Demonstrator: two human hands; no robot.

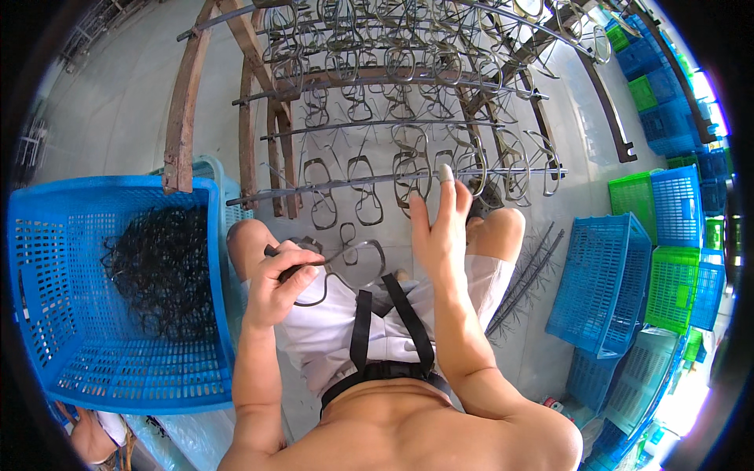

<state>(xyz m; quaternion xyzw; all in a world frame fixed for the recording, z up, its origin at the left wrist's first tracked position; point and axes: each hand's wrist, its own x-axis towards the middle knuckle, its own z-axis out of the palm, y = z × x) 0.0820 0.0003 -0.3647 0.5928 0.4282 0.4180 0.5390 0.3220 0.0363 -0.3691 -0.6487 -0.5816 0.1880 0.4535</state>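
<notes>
My left hand (284, 284) is closed around an eyeglass frame (383, 256) above my lap. Its thin dark rims stick out to the right past my fingertips, and a dark end shows at my knuckles. My right hand (442, 228) is raised, thumb and fingers apart, with a pale cover on one fingertip. Those fingertips are at the nearest rod (345, 183) of a rack, beside a hanging eyeglass frame (412, 169); whether they touch it I cannot tell. More frames (365, 191) hang from this rod to the left and right.
Behind, a wooden rack (182, 118) carries more rods full of eyeglass frames. At my left stands a blue basket (55, 314) holding a black wiry tangle (161, 271). Blue crates (597, 279) and green crates (673, 290) are stacked at the right. Spiky rods (525, 279) lean by my right knee.
</notes>
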